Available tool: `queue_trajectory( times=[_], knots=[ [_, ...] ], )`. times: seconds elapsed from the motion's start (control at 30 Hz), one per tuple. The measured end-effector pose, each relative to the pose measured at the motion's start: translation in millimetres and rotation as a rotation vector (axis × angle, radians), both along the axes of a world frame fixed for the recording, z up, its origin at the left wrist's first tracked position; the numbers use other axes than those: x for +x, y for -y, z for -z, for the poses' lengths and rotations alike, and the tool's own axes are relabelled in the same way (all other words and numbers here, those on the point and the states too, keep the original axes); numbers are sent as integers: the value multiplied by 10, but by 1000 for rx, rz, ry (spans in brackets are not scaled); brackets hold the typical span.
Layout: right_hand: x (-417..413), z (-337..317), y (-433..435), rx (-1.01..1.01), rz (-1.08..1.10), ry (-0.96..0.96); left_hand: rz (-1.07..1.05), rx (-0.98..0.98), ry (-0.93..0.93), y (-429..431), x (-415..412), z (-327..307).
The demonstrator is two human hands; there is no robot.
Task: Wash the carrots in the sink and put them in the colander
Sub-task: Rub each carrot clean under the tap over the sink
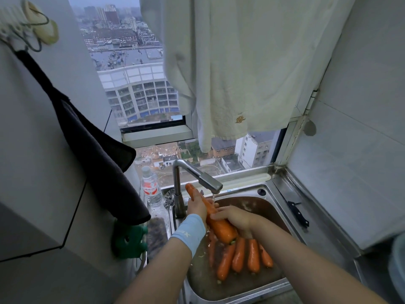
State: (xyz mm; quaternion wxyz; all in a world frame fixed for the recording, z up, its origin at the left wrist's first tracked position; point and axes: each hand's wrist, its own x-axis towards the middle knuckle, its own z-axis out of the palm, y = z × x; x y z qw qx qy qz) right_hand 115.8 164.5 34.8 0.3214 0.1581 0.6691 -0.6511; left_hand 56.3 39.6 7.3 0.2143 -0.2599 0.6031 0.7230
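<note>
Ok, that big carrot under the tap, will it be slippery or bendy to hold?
Probably slippery: the big carrot is wet and glossy under the running faucet. Likely stiff, since it stays straight between both hands. Its round taper suggests it would roll if set down.

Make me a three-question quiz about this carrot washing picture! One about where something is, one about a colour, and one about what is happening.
1. Where do the loose carrots lie?
A. in the sink basin
B. on the windowsill
C. on the right counter

2. What colour is the wristband on the left arm?
A. red
B. light blue
C. black

3. What is the tap doing?
A. it is off
B. it is covered by a cloth
C. water is running from it

Answers: 1 A, they lie side by side on the bottom of the sink. 2 B, the band is pale blue. 3 C, a thin stream falls from the spout onto the big carrot that the left hand and right hand both grip.
</note>
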Motion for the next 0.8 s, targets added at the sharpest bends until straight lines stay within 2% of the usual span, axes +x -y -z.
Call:
queue_trajectory(
  times=[0.13,0.27,0.37,0.53,0.7,0.8],
  knots=[
    [-9,52,15,53,53,-85,141,210,-46,71,82,-51],
    [-29,1,73,129,143,-55,276,338,-85,144,128,-37],
    [-60,-11,102,94,159,-25,263,259,-75,170,137,-17],
    [-88,78,126,69,129,-50,146,-5,-24,74,21,-18],
    [-97,151,34,123,-23,-168,72,-25,-36,82,-51,-59],
    [-109,102,76,208,-21,-233,88,56,-34,114,-28,-84]
  ],
)
